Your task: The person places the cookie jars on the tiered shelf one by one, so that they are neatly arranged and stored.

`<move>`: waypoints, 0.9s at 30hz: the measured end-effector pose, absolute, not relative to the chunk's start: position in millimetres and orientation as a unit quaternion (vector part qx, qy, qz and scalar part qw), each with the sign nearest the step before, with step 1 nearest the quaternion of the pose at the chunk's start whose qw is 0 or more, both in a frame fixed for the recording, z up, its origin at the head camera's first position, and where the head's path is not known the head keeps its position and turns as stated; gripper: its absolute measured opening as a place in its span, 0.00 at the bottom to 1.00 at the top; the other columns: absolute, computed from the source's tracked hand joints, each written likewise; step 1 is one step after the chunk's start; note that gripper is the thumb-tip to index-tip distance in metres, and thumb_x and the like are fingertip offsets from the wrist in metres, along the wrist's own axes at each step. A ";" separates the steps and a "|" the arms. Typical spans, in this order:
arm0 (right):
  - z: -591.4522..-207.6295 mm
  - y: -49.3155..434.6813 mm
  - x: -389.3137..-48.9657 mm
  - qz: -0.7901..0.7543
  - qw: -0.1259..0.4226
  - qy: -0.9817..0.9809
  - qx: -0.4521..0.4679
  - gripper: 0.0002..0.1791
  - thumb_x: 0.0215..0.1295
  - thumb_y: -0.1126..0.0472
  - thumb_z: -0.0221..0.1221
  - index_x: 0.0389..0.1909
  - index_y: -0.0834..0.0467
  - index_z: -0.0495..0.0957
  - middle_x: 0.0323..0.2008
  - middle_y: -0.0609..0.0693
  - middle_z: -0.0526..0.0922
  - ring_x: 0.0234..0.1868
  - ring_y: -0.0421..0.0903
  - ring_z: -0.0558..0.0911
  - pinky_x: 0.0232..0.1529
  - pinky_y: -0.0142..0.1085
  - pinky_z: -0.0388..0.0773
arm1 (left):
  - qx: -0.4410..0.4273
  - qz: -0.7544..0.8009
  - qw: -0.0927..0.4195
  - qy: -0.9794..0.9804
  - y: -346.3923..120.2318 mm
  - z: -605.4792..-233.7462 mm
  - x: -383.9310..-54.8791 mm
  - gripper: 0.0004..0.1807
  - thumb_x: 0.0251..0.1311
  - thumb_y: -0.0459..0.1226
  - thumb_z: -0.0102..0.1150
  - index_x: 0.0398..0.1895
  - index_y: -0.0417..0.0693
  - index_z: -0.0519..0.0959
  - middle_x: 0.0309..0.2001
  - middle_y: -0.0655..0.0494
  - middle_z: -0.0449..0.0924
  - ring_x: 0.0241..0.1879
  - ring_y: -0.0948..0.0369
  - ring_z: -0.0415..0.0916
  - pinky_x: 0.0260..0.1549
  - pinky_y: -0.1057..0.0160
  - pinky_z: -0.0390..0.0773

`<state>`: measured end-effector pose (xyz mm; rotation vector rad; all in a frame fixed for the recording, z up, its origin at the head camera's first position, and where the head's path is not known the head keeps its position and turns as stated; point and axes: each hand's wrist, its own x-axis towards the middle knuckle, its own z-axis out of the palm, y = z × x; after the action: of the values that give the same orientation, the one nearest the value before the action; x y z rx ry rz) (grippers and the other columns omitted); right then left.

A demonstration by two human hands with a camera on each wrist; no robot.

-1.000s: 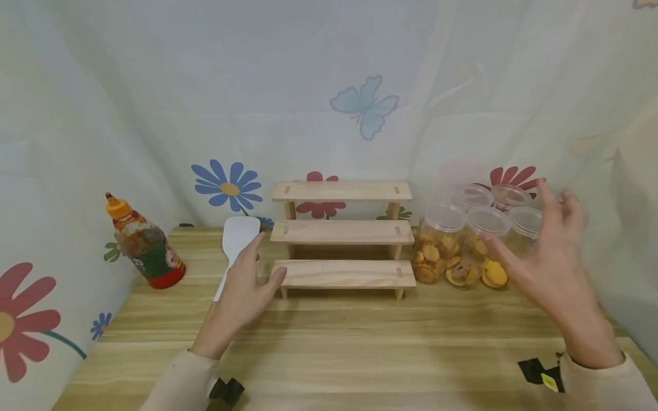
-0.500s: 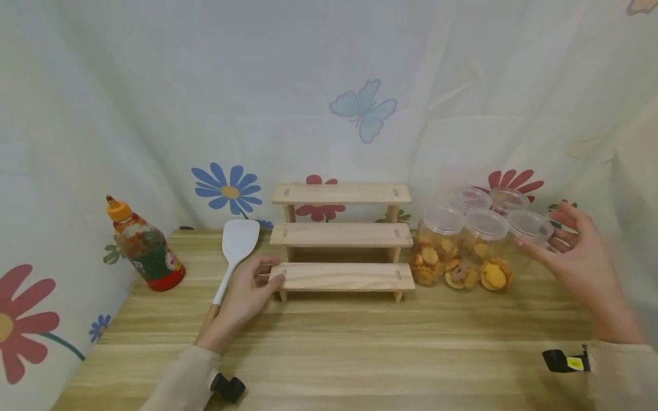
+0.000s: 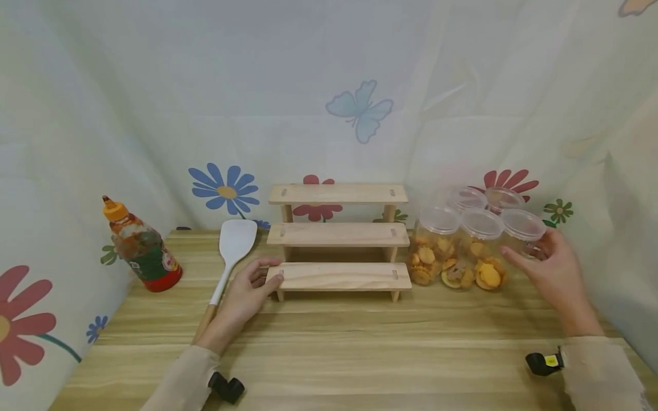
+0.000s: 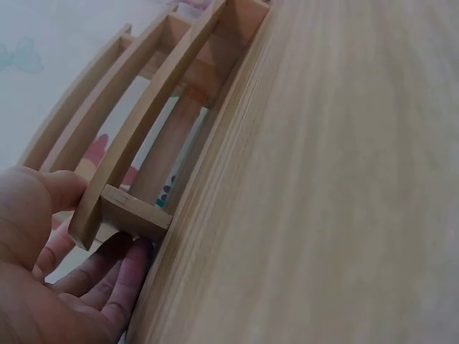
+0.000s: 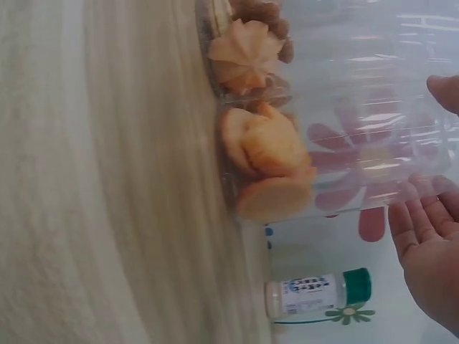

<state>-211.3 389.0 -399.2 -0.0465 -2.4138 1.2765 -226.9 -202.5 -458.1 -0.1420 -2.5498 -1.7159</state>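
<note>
Head view: we find the jar (image 3: 523, 224) upright, left of our right hand (image 3: 555, 279), fingers curled round it, left hand (image 3: 248, 292) gripping the shelf (image 3: 336, 234).

Left arm (image 3: 203, 351) enters at lower edge, slanting up and rightward; pale left sleeve (image 3: 182, 377) stops short of the bare left wrist (image 3: 217, 335). Left hand (image 3: 244, 297) in a grip: left thumb (image 3: 274, 283) nearer the body, remaining left fingers (image 4: 133, 269) bent and close together in the left wrist view. Right arm (image 3: 591, 339) enters at lower right, slanting up and leftward; right sleeve (image 3: 598, 371) likewise pale. Right hand (image 3: 557, 277) also in a grip, wider: right thumb (image 3: 516, 259) extended leftward, right fingers (image 5: 419, 229) opposite, side by side. Hands well apart.
</note>
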 end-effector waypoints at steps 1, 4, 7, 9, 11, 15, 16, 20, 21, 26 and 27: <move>-401.5 388.7 -211.9 0.460 0.205 -0.864 -0.015 0.45 0.74 0.55 0.75 0.84 0.58 0.64 0.67 0.40 0.78 0.59 0.33 0.76 0.52 0.14 0.72 | -0.047 -0.560 0.033 -0.827 -202.8 -458.7 -226.6 0.22 0.78 0.42 0.70 0.70 0.50 0.81 0.70 0.47 0.84 0.67 0.52 0.82 0.70 0.52 0.75; -408.1 389.0 -213.5 0.461 0.200 -0.864 -0.016 0.43 0.74 0.53 0.75 0.83 0.55 0.66 0.64 0.33 0.77 0.58 0.31 0.74 0.50 0.15 0.71 | -0.047 -0.568 0.034 -0.821 -203.3 -459.7 -226.1 0.22 0.78 0.42 0.71 0.70 0.49 0.82 0.70 0.47 0.83 0.67 0.52 0.82 0.68 0.58 0.76; -413.2 390.0 -215.2 0.458 0.191 -0.868 -0.020 0.42 0.75 0.52 0.75 0.83 0.52 0.67 0.65 0.35 0.77 0.58 0.31 0.73 0.49 0.16 0.71 | -0.045 -0.574 0.033 -0.817 -203.4 -460.0 -226.0 0.22 0.78 0.42 0.71 0.70 0.50 0.82 0.71 0.48 0.82 0.67 0.52 0.81 0.65 0.65 0.76; -414.8 390.5 -216.1 0.456 0.185 -0.870 -0.022 0.42 0.75 0.52 0.74 0.83 0.52 0.66 0.67 0.42 0.78 0.58 0.33 0.74 0.48 0.15 0.71 | -0.045 -0.577 0.033 -0.815 -203.4 -459.9 -226.1 0.22 0.78 0.43 0.71 0.70 0.50 0.82 0.71 0.48 0.82 0.68 0.52 0.81 0.64 0.67 0.76; -415.2 390.2 -216.4 0.451 0.179 -0.874 -0.027 0.42 0.75 0.50 0.74 0.83 0.53 0.65 0.69 0.51 0.78 0.60 0.39 0.76 0.47 0.15 0.72 | -0.045 -0.581 0.033 -0.812 -203.2 -459.9 -226.3 0.22 0.78 0.43 0.71 0.70 0.50 0.82 0.72 0.48 0.82 0.68 0.51 0.81 0.62 0.69 0.76; -414.8 389.8 -215.2 0.439 0.151 -0.885 -0.042 0.45 0.77 0.46 0.71 0.84 0.58 0.61 0.73 0.64 0.73 0.68 0.61 0.76 0.49 0.23 0.80 | -0.044 -0.588 0.030 -0.807 -202.7 -460.0 -226.2 0.22 0.77 0.42 0.72 0.70 0.49 0.82 0.71 0.46 0.83 0.67 0.51 0.81 0.59 0.71 0.77; -414.9 389.6 -214.8 0.437 0.143 -0.887 -0.046 0.46 0.78 0.45 0.71 0.85 0.59 0.60 0.74 0.65 0.72 0.69 0.66 0.75 0.53 0.30 0.84 | -0.043 -0.590 0.029 -0.806 -202.6 -460.1 -226.0 0.22 0.77 0.42 0.72 0.70 0.49 0.82 0.70 0.45 0.83 0.67 0.51 0.81 0.59 0.71 0.77; -416.4 390.3 -214.9 0.436 0.121 -0.890 -0.054 0.47 0.79 0.43 0.69 0.85 0.60 0.57 0.76 0.67 0.69 0.74 0.72 0.70 0.66 0.64 0.80 | -0.041 -0.592 0.028 -0.805 -202.5 -460.6 -225.4 0.22 0.77 0.42 0.72 0.70 0.50 0.82 0.69 0.44 0.84 0.65 0.50 0.82 0.56 0.71 0.78; -417.0 390.1 -215.4 0.438 0.121 -0.889 -0.053 0.47 0.78 0.43 0.69 0.85 0.59 0.58 0.76 0.66 0.70 0.73 0.72 0.70 0.67 0.68 0.77 | -0.041 -0.591 0.029 -0.805 -202.5 -460.8 -225.4 0.22 0.77 0.42 0.72 0.70 0.50 0.82 0.69 0.44 0.84 0.65 0.50 0.82 0.56 0.71 0.78; -419.3 391.2 -215.1 0.439 0.124 -0.889 -0.041 0.44 0.77 0.44 0.71 0.83 0.53 0.61 0.73 0.61 0.73 0.70 0.63 0.73 0.68 0.44 0.80 | -0.043 -0.591 0.028 -0.805 -202.4 -461.7 -225.0 0.22 0.78 0.42 0.71 0.70 0.50 0.81 0.70 0.45 0.83 0.66 0.50 0.81 0.57 0.70 0.78; -419.8 391.8 -214.8 0.439 0.126 -0.889 -0.039 0.43 0.77 0.44 0.71 0.82 0.51 0.61 0.72 0.59 0.75 0.68 0.59 0.75 0.64 0.35 0.80 | -0.043 -0.591 0.027 -0.805 -202.3 -461.9 -224.9 0.22 0.78 0.42 0.71 0.70 0.50 0.81 0.70 0.45 0.83 0.66 0.50 0.82 0.57 0.70 0.78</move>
<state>-214.8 391.8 -419.8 -0.1125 -2.5870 1.2789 -224.9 -202.3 -461.9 -0.1321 -2.4853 -1.8267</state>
